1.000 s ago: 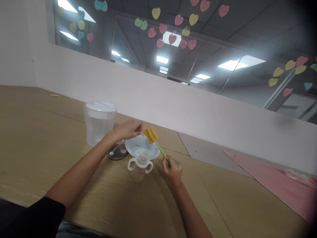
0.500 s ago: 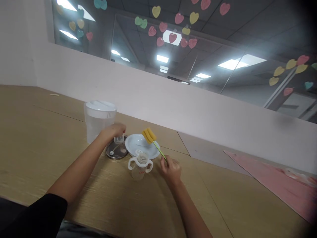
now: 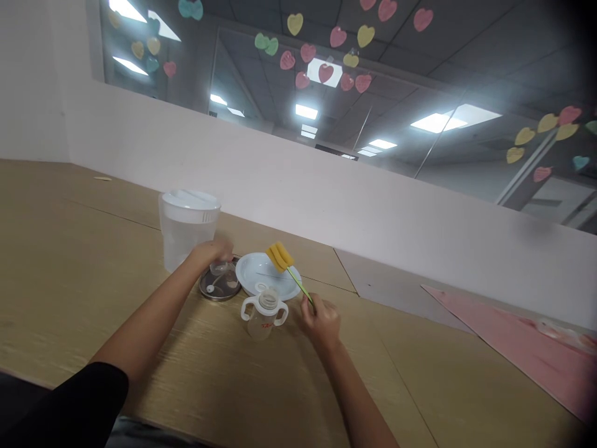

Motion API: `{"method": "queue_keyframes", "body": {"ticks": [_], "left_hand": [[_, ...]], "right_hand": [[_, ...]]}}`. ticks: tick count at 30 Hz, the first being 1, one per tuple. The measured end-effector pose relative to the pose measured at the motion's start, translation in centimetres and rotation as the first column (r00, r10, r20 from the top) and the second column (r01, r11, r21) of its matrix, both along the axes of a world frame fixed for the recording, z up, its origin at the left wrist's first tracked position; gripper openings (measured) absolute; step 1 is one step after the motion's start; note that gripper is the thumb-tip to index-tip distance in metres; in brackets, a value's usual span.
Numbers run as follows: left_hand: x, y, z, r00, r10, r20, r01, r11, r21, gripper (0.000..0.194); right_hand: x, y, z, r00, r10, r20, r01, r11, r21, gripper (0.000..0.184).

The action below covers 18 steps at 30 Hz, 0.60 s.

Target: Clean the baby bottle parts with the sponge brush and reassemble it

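Observation:
My right hand (image 3: 323,318) is closed round the green handle of a bottle brush (image 3: 280,257). Its yellow sponge head points up over the white bowl (image 3: 243,274). Above a round metal tray (image 3: 219,291), my left hand (image 3: 217,251) grips a small clear cap (image 3: 219,268); its fingers are partly hidden and blurred. A thin straw with a white end (image 3: 210,289) lies in the tray. Between my hands a clear baby bottle (image 3: 260,325) with two white handles stands upright without a lid, in front of the bowl.
A lidded clear pitcher (image 3: 180,239) with liquid in it stands behind my left forearm. At the right lies a pink sheet (image 3: 522,348). A white wall (image 3: 289,180) closes off the table's far side, below a window with heart-shaped notes.
My left hand has lowered slightly toward the metal tray, and the clear cap has tilted. My right hand and the brush have barely moved.

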<state>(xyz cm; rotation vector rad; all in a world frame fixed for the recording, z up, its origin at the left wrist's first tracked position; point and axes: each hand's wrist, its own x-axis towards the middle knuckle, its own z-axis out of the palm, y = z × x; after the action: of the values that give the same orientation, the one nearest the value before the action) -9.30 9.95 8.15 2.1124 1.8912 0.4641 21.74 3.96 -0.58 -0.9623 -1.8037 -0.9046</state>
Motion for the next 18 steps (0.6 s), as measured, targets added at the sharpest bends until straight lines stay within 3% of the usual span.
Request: {"method": "queue_keyframes", "body": {"ticks": [5, 13, 18], "left_hand": [[0.48, 0.21, -0.13, 0.986, 0.001, -0.167, -0.013, 0.997, -0.072, 0.026], [0.85, -0.20, -0.25, 0.958, 0.080, -0.276, -0.108, 0.990, -0.086, 0.099], [0.96, 0.35, -0.80, 0.949, 0.146, -0.278, -0.193, 0.970, -0.151, 0.122]], "right_hand": [[-0.02, 0.01, -0.03, 1.000, 0.002, 0.009, -0.002, 1.000, -0.003, 0.026], [-0.08, -0.06, 0.05, 1.000, -0.006, 0.021, 0.006, 1.000, -0.018, 0.030], [-0.21, -0.21, 0.15, 0.999, 0.002, 0.033, 0.000, 0.999, -0.034, 0.031]]}}
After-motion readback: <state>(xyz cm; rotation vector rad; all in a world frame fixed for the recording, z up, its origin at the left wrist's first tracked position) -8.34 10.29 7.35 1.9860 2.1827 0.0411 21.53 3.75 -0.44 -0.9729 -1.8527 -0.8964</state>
